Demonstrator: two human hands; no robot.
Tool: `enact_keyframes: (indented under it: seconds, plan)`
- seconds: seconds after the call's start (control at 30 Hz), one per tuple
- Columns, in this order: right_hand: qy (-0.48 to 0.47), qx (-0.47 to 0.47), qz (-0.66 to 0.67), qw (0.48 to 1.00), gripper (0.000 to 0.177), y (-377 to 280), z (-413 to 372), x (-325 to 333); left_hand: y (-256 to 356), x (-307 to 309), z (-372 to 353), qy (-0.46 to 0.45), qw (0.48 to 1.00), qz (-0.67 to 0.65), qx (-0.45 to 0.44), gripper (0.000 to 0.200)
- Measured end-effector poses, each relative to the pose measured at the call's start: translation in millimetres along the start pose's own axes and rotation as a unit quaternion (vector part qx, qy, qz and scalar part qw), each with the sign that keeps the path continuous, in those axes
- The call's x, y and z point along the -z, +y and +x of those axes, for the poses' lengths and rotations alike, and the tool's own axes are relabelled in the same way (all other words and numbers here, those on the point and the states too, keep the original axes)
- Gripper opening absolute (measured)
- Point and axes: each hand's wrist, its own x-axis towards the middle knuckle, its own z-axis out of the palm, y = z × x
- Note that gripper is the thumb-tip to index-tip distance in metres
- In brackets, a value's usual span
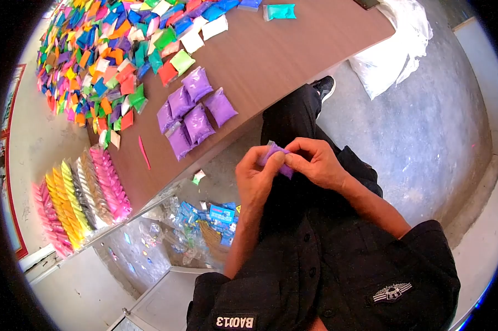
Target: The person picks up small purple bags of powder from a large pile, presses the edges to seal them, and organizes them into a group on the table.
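Above my lap, beyond the table's front edge, a small purple packet (284, 169) with a clear plastic end is pinched between both hands. My left hand (255, 172) grips one side of it with thumb and fingers. On the other side my right hand (314, 161) holds it, the two thumbs almost touching. Several larger purple packets (199, 124) lie in a cluster on the brown table (249, 60), near its front edge.
A big heap of small coloured packets (108, 47) covers the table's far left. Long strips of pink, yellow, orange, white and brown packets (83, 193) lie at the left corner, near a thin pink stick (143, 152). A white bag (395, 49) stands right of the table.
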Motion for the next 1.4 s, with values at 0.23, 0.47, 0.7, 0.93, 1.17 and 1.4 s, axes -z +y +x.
enact_keyframes:
  seconds: [0.23,0.47,0.7,0.93,1.17,1.4]
  plan:
    - [-0.019,-0.002,-0.037,0.999,0.018,3,0,-2,-11,4,2,-0.015,0.998,-0.069,0.001,0.015]
    - [-0.02,-0.017,-0.012,1.0,0.022,0,-1,-7,-10,7,2,0.003,0.999,-0.048,-0.018,0.015]
    - [0.014,-0.006,0.001,1.0,0.021,3,-1,-2,-8,8,3,-0.022,0.998,-0.047,0.026,0.018]
    - [0.005,-0.037,0.064,0.997,0.025,4,0,-7,-11,8,3,0.004,0.999,-0.05,-0.012,0.016]
    - [0.008,-0.03,0.012,0.999,0.024,4,-2,-4,-7,7,2,-0.012,0.999,-0.046,0.008,0.017]
    - [0.022,-0.028,0.035,0.999,0.022,1,-2,-2,-10,4,2,-0.037,0.998,-0.049,-0.006,0.019]
